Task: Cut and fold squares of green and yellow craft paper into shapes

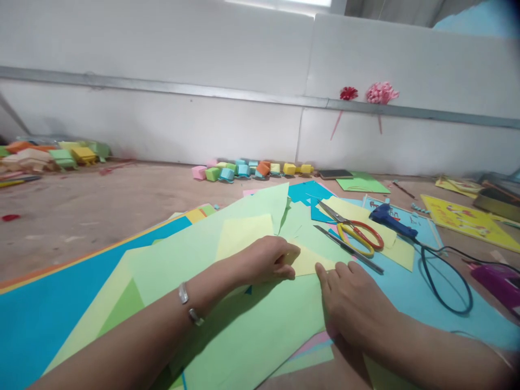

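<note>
A pale yellow sheet of paper (309, 262) with a straight near edge lies on larger light green sheets (247, 330). My left hand (266, 261) is closed in a pinch at its left end, with a silver bracelet on the wrist. At the right end my right hand (353, 295) presses the sheet's edge, thumb and curled fingers on the paper. Another pale yellow piece (246, 233) lies flat behind my left wrist. Just beyond my right hand are a craft knife (349, 249) and scissors (349, 225) with red and yellow handles.
On the right lie a blue glue gun (392, 221) with a looped black cord, a purple object (498, 284) and a yellow card (473, 219). Several small paper cubes (244, 170) line the white wall. Blue sheets (44, 319) spread at left.
</note>
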{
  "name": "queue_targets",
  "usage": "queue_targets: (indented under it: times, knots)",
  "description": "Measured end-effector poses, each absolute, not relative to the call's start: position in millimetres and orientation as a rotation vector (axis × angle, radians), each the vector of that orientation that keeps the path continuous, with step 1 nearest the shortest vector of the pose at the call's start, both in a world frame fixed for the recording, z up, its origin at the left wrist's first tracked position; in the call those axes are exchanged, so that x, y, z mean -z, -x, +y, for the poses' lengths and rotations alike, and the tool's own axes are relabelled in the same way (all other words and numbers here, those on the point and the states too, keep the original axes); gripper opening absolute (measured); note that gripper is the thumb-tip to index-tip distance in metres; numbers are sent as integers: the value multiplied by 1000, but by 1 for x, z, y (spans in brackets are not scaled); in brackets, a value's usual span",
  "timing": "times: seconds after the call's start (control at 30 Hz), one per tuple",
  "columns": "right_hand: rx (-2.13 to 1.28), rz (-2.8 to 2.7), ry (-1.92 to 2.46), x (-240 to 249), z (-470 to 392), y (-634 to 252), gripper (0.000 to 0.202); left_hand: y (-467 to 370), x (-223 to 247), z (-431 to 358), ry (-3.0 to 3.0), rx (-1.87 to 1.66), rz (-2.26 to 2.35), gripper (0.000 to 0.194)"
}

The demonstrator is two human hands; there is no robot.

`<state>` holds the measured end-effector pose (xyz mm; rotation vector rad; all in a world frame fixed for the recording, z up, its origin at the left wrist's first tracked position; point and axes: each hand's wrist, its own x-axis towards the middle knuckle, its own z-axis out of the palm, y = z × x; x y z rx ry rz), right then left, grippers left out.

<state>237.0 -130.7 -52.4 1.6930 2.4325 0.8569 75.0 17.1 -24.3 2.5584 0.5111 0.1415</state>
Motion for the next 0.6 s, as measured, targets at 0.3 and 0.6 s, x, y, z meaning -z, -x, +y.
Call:
queue_targets:
  times: [0.3, 0.6]
  knots:
    - [-781, 2295, -1774, 24, -132, -273, 22, -75, 28, 19, -2564, -132, 496, 15]
    - [-1075, 2503, -1556, 22, -107, -270, 26, -70, 25, 13, -2701, -203, 464, 17]
